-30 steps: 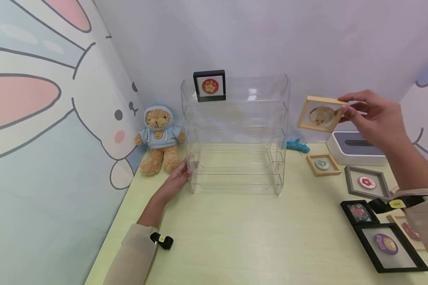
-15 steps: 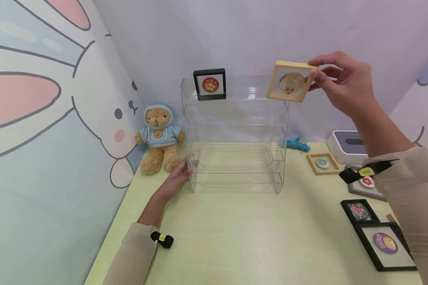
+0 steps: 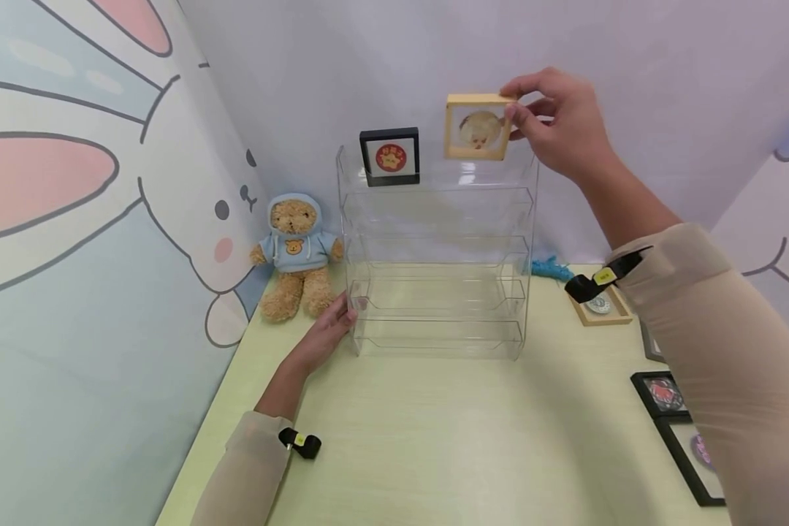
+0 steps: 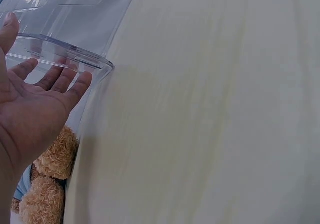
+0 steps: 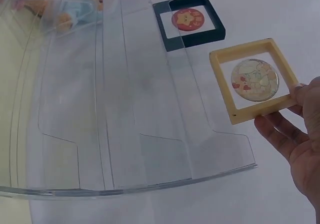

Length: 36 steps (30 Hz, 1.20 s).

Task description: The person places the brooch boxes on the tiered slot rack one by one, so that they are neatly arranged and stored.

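High in the head view, my right hand (image 3: 559, 120) pinches a light wooden frame (image 3: 448, 126) by its right edge, thumb in front. A round badge (image 5: 255, 80) with a pale cartoon picture sits inside that frame. The frame is held above the top tier of a clear acrylic tiered rack (image 3: 437, 343), apart from the black frame. That small black frame (image 3: 392, 183), with a red star badge, stands on the top tier at the left. My left hand (image 3: 322, 334) touches the rack's lower left side; its fingers (image 4: 77, 88) look fairly straight against the clear panel.
A teddy bear (image 3: 294, 248) in a blue hoodie sits left of the rack. A blue toy (image 3: 552, 269) lies behind its right side. Another wooden frame (image 3: 592, 320) and black frames (image 3: 651, 416) lie on the table's right, partly behind my right sleeve.
My right hand has carried the wooden frame left and up, from beside the rack to above its top tier. My left hand has stayed at the rack's side.
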Tool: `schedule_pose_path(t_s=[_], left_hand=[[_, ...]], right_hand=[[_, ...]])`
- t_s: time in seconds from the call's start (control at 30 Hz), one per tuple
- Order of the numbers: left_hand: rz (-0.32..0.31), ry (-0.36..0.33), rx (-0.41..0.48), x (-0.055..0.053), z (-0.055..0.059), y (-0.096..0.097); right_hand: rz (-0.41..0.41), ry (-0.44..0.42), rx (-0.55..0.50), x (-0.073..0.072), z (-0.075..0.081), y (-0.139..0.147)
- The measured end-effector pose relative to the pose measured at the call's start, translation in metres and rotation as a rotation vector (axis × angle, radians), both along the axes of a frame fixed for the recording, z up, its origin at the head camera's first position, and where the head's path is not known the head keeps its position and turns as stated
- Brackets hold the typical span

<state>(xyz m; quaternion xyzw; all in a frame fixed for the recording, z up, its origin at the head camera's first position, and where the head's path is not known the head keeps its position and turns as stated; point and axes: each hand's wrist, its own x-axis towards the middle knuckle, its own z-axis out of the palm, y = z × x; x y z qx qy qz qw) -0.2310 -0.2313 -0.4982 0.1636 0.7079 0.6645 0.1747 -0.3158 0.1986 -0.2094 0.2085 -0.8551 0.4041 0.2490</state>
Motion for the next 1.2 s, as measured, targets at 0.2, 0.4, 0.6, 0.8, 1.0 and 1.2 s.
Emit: schedule_pose_path(t_s=[0.2,0.4,0.6,0.8,1.0,1.2], left_hand=[[-0.003,-0.009,0.008,0.0,-0.001,0.0],[-0.007,-0.006,0.009,0.001,0.0,-0.002],[0.013,-0.002,-0.014,0.002,0.001,-0.002],[0.01,-0.006,-0.019,0.004,0.001,-0.001],[0.007,-0.009,-0.01,0.003,0.002,0.0],[0.004,-0.009,-0.006,0.002,0.001,0.001]], right_hand=[[-0.016,-0.082,0.127,-0.005,-0.006,-0.009],[0.006,-0.043,0.204,-0.007,-0.011,-0.013],[0.006,-0.032,0.275,-0.008,-0.011,-0.018],[0.025,-0.058,0.299,-0.008,-0.012,-0.02],[0.031,-0.033,0.31,-0.005,-0.014,-0.018],[0.035,0.005,0.288,-0.002,-0.013,-0.013]])
